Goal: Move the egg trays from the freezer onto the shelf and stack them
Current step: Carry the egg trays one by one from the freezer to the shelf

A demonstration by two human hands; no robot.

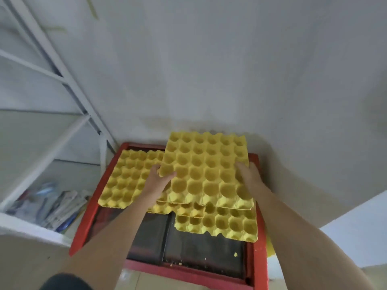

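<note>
A yellow egg tray (206, 170) is held tilted above the red-framed freezer (90, 210), whose top has dark glass lids. My left hand (160, 176) grips the tray's left edge. My right hand (248, 174) grips its right edge. Under it lie more yellow trays: one at the left (127, 178), one at the front right (217, 223), and another partly hidden between them (178, 209).
A white metal shelf (62, 130) stands to the left of the freezer, with papers and pens (56, 206) on a lower level. A white wall (209, 70) rises right behind the freezer. Yellow crumbs (235, 254) lie on the glass lid.
</note>
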